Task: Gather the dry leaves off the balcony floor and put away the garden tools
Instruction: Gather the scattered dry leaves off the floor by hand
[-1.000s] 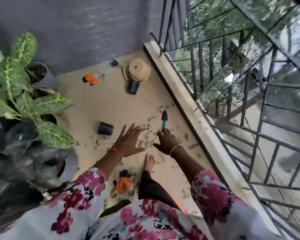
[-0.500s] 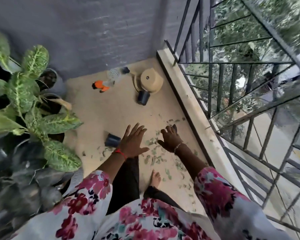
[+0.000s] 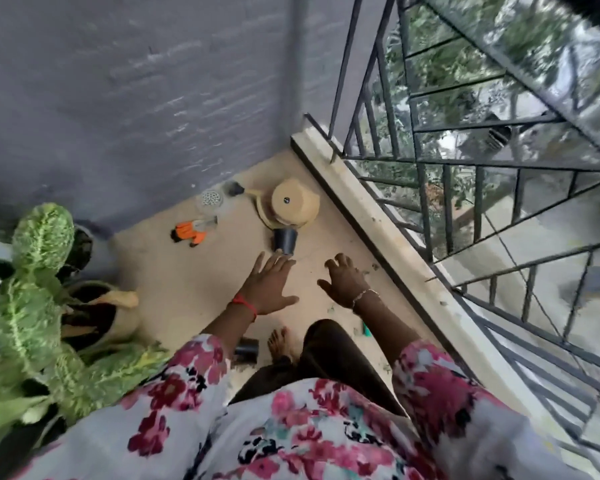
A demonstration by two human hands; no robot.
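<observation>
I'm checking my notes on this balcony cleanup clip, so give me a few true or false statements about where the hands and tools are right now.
1. The left hand is spread flat and holds nothing. True.
2. The right hand grips the teal-handled tool. False: that tool lies on the floor beside the right forearm, out of the hand.
3. A small black pot sits right next to the beige container. True.
4. The orange tool is stuck in a plant pot. False: it lies on the floor near the wall.
5. Both wrists are bare. False: the left has a red thread and the right has a bracelet.
</observation>
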